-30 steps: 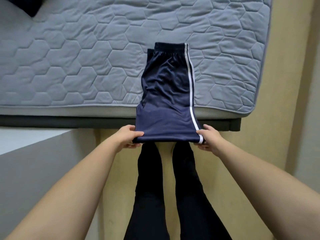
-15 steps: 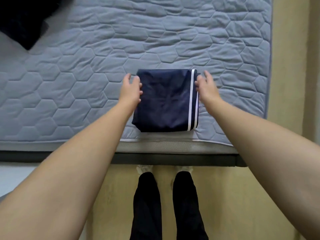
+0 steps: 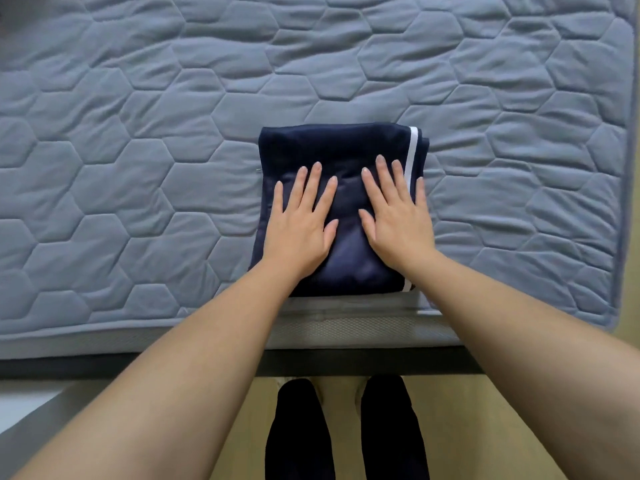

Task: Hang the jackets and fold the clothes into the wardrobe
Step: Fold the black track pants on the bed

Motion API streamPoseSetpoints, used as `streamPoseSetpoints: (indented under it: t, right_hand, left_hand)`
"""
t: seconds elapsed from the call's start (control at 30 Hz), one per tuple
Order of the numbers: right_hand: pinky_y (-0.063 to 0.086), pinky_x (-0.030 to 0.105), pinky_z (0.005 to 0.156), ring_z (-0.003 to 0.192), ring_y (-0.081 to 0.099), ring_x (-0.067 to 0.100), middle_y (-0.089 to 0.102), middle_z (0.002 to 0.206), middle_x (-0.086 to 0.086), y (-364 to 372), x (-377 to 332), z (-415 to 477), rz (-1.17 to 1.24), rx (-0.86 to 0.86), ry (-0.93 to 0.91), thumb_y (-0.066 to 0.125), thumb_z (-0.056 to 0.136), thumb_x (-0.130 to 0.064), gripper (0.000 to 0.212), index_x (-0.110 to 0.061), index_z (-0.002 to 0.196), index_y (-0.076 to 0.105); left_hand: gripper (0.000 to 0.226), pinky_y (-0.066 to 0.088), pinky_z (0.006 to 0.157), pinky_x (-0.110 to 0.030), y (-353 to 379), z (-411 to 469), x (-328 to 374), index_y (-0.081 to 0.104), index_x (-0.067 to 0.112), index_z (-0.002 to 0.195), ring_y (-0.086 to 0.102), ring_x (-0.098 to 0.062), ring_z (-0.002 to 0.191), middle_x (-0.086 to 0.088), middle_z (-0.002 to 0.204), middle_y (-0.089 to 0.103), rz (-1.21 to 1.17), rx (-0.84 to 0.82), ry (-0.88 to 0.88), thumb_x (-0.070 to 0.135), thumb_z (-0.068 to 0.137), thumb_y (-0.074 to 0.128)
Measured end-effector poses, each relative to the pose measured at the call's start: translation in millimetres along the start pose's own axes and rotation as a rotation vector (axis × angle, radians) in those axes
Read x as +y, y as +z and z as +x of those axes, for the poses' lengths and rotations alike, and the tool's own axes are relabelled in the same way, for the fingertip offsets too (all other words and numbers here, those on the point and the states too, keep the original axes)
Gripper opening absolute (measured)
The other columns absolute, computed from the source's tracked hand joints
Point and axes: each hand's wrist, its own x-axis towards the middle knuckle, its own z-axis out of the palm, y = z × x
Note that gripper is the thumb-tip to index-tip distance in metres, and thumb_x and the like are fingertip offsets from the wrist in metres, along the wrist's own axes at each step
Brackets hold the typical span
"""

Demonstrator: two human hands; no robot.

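One folded navy garment [image 3: 341, 216] on grey mattress [image 3: 138, 168]; left hand [image 3: 300, 223], right hand [image 3: 396, 216] press flat, fingers spread straight.

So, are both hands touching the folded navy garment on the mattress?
Touching. The head view shows the left hand and the right hand lying flat on the folded navy garment, palms and fingers against the fabric.
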Motion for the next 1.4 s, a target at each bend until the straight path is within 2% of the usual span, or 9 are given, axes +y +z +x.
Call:
streamPoseSetpoints:
  t: [0.23,0.3,0.4,0.47,0.57,0.7,0.83,1.13,1.4]
  right_hand:
    - [0.005,0.045,0.118,0.148,-0.002,0.023,-0.002,0.161,0.005,26.5,3.1,5.4,0.2,0.116,0.152,0.041,0.096,-0.034,0.068,-0.013,0.152,0.009]
    - [0.01,0.038,0.119,0.147,0.003,0.025,0.001,0.16,0.008,18.7,2.6,-3.0,0.395,0.138,0.243,0.044,0.097,-0.029,0.069,-0.008,0.152,0.008]
    - [0.024,0.027,0.11,0.14,0.027,0.022,0.028,0.154,0.009,4.5,7.1,-20.1,0.768,0.175,0.457,0.05,0.095,-0.027,0.065,-0.009,0.15,0.018]
    - [0.038,0.024,0.091,0.12,0.049,0.017,0.052,0.133,0.0,-2.1,12.4,-30.3,0.953,0.095,0.606,0.053,0.093,-0.033,0.049,-0.017,0.137,0.038]
    - [0.046,0.019,0.068,0.088,0.065,0.006,0.066,0.113,-0.004,-6.4,22.9,-41.1,1.278,-0.187,0.717,0.056,0.092,-0.038,0.025,-0.022,0.11,0.055]
    - [0.057,0.028,0.062,0.085,0.072,0.019,0.074,0.102,0.003,-23.9,34.7,-63.3,1.653,-0.597,0.901,0.061,0.087,-0.044,0.033,-0.019,0.108,0.067]
    - [0.058,0.033,0.06,0.079,0.073,0.023,0.074,0.1,0.006,-63.2,25.4,-98.9,1.787,-0.606,0.945,0.059,0.089,-0.033,0.03,-0.015,0.112,0.064]
    - [0.056,0.028,0.058,0.07,0.07,0.022,0.072,0.089,0.009,-236.5,-56.3,-191.6,2.043,-0.489,0.927,0.051,0.093,-0.022,0.031,-0.006,0.118,0.06]
    - [0.057,0.036,0.063,0.082,0.071,0.026,0.071,0.105,0.012,-348.9,-91.3,-270.7,1.983,-0.684,0.5,0.055,0.09,-0.023,0.037,-0.007,0.124,0.058]
  left_hand:
    - [0.07,0.003,0.116,-0.049,31.0,0.9,-6.5,0.014,0.023,0.152,0.003,-0.026,0.147,-0.008,0.16,0.003,-0.05,0.099,-0.132,0.046,0.09,0.036]
    - [0.072,0.011,0.116,-0.042,23.1,-13.8,-10.0,0.015,0.018,0.151,0.011,-0.026,0.146,-0.011,0.159,0.01,-0.261,0.141,-0.336,0.043,0.09,0.045]
    - [0.063,0.035,0.099,-0.021,4.7,-32.4,-20.8,0.035,0.013,0.141,0.047,-0.02,0.122,-0.005,0.133,0.051,-0.804,0.22,-0.607,0.029,0.087,0.062]
    - [0.041,0.04,0.08,-0.017,-5.5,-36.3,-29.0,0.049,0.015,0.122,0.058,-0.016,0.101,0.001,0.109,0.061,-1.123,0.104,-0.774,0.027,0.086,0.066]
    - [0.023,0.051,0.074,-0.027,-10.9,-42.8,-30.4,0.061,0.023,0.1,0.064,-0.012,0.091,-0.001,0.108,0.068,-1.305,-0.309,-0.809,0.035,0.083,0.069]
    - [0.048,0.053,0.084,-0.031,-24.5,-59.7,-20.6,0.065,0.015,0.112,0.068,-0.018,0.096,-0.002,0.103,0.073,-1.527,-0.532,-0.875,0.035,0.07,0.078]
    - [0.053,0.054,0.064,-0.025,-72.3,-88.0,-11.6,0.065,0.013,0.107,0.072,-0.015,0.08,-0.002,0.095,0.074,-1.768,-0.625,-0.928,0.031,0.059,0.077]
    - [0.025,0.049,0.043,-0.021,-248.9,-201.4,13.2,0.063,0.008,0.104,0.067,-0.015,0.055,-0.004,0.074,0.072,-1.922,-0.438,-1.068,0.026,0.087,0.063]
    - [0.027,0.057,0.065,-0.025,-365.3,-340.8,60.9,0.067,0.006,0.104,0.071,-0.019,0.076,-0.007,0.095,0.073,-2.251,0.09,-0.953,0.023,0.083,0.062]
